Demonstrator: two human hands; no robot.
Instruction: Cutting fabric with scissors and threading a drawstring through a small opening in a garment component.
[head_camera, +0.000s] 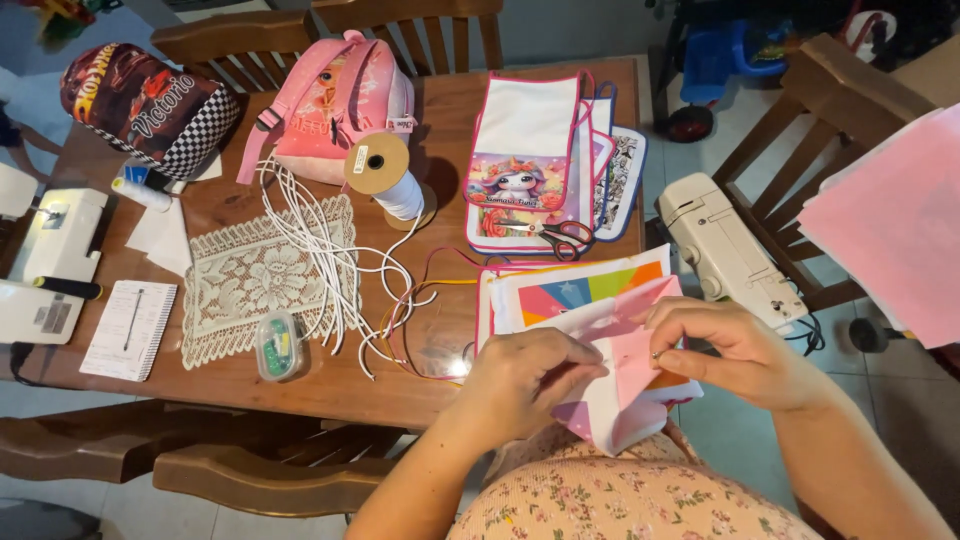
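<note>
Pink fabric pinched between left hand and right hand.

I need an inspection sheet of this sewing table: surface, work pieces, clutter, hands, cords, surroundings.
Surface: wooden table, mostly covered.
Job's things: pink and white fabric piece held over the table's near edge.
Clutter: lace mat, scissors on printed fabric panels, thread cone, pin box, pink backpack, notepad.
Grippers: left hand and right hand both pinch the fabric.
Cables: white cords loose across the table.
Surroundings: sewing machine on a chair at right; another machine at left; wooden chairs.
</note>
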